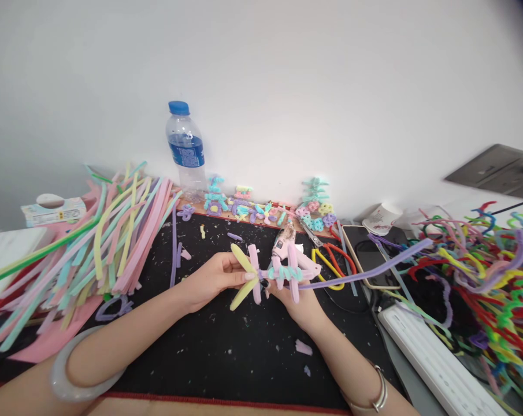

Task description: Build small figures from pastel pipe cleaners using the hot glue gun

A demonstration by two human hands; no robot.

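Over the black mat (pixel 192 346), a fuzzy-stemmed figure (pixel 284 273) is clamped near its yellow end by the left hand (pixel 218 280), fingers together; the right hand (pixel 304 309) is partly covered, so its finger closure cannot be told.

A thick, pale grey bangle (pixel 64 382) rings the bare left forearm (pixel 146 323), a slim silvery bracelet (pixel 382 390) the right forearm (pixel 341 349).
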